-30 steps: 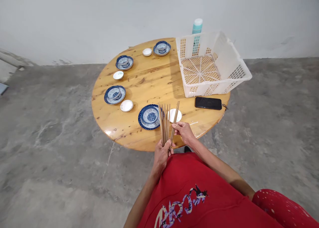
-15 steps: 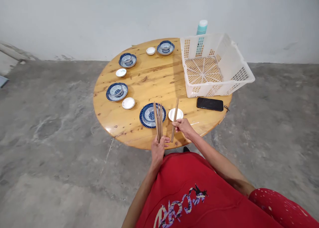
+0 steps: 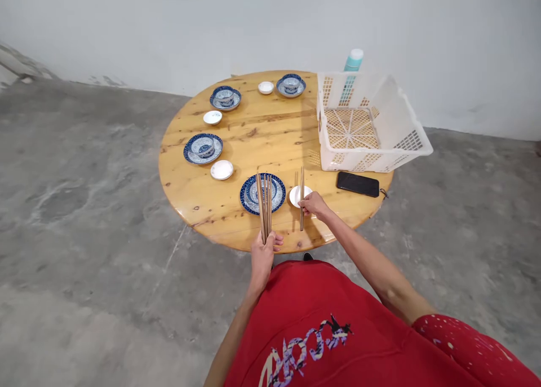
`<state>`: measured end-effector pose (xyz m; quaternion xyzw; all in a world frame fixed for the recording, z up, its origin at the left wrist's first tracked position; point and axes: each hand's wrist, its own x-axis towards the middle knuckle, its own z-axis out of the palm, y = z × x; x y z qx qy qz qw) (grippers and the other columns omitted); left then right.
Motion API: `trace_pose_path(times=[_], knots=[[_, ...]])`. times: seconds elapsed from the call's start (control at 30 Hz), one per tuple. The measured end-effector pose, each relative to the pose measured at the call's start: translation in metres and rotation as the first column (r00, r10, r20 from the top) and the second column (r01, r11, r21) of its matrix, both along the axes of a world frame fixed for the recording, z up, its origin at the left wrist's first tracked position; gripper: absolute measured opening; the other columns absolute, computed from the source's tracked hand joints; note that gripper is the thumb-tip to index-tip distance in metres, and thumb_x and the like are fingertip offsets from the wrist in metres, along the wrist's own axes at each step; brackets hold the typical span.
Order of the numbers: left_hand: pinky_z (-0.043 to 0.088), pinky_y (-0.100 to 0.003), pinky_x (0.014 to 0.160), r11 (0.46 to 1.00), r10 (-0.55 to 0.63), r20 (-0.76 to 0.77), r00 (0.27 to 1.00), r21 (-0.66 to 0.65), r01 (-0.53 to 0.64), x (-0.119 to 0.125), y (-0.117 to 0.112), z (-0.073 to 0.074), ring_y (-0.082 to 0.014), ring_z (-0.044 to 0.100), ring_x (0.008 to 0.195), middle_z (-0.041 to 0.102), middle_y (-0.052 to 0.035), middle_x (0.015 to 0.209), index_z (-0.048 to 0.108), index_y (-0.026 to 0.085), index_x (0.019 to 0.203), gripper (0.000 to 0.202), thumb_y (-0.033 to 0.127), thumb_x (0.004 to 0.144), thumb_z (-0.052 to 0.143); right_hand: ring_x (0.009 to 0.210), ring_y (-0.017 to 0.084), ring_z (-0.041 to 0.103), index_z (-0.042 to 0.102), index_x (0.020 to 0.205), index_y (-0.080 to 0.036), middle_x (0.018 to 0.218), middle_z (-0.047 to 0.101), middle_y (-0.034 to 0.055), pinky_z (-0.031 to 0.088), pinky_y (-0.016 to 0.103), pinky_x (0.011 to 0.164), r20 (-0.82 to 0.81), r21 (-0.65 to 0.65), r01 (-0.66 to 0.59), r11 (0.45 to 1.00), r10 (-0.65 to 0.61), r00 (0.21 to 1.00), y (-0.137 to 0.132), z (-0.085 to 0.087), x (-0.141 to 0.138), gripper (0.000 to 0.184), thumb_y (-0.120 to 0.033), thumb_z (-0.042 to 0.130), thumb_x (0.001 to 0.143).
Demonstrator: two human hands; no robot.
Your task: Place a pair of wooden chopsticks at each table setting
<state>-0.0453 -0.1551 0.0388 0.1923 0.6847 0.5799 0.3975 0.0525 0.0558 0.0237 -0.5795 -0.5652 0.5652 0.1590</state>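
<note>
Our left hand [image 3: 262, 261] closes firmly around a bundle of wooden chopsticks [image 3: 265, 207], held upright at the near edge of a round wooden table [image 3: 177, 173], the sticks crossing our view of a blue-and-white saucer and bowl [image 3: 262, 194]. Our right hand [image 3: 315, 205], fingers curled, pinches a thinner set of chopsticks [image 3: 301, 190] upright just beside a small white dish [image 3: 297, 196]. Farther across the table sit more blue-and-white sets [image 3: 225, 98] and white dishes [image 3: 221, 170], with a white plastic basket [image 3: 372, 156], a black smartphone [image 3: 357, 184], and a teal bottle [image 3: 353, 61] behind the basket.
</note>
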Motion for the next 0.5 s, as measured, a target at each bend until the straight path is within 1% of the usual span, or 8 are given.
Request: trace_pose_path(times=[0.1,0.27,0.5], knots=[[0.048,-0.024,0.055,1.0,0.005,0.01,1.0,0.013,-0.005,-0.003,-0.001,-0.002,-0.0162,0.066,0.066,0.07,-0.0059,0.077,0.061,0.017,0.079,0.031,0.048,0.081,0.06,0.034,0.011,0.049,0.054,0.046,-0.017,0.038,0.054,0.001,0.044,0.023,0.037,0.056,0.008,-0.013,1.0,0.013,0.998,0.005,-0.003,-0.004,0.026,-0.006,0.072,0.061],[0.047,-0.023,0.053,1.0,0.004,0.019,1.0,0.014,-0.004,-0.005,-0.002,0.001,-0.0156,0.064,0.063,0.069,-0.006,0.075,0.06,0.017,0.079,0.029,0.046,0.081,0.059,0.035,0.013,0.053,0.056,0.048,-0.017,0.038,0.055,0.0012,0.046,0.023,0.038,0.131,0.01,-0.021,1.0,0.02,0.991,0.015,-0.01,-0.008,0.024,-0.006,0.075,0.058],[0.047,-0.023,0.051,1.0,-0.001,0.008,1.0,0.017,0.001,-0.009,-0.005,-0.003,-0.0153,0.063,0.062,0.069,-0.0062,0.075,0.059,0.016,0.079,0.028,0.045,0.082,0.058,0.037,0.016,0.057,0.058,0.051,-0.017,0.041,0.059,0.0048,0.049,0.025,0.037,0.191,0.004,-0.05,0.999,0.048,0.98,0.017,-0.015,-0.013,0.024,-0.005,0.077,0.061]])
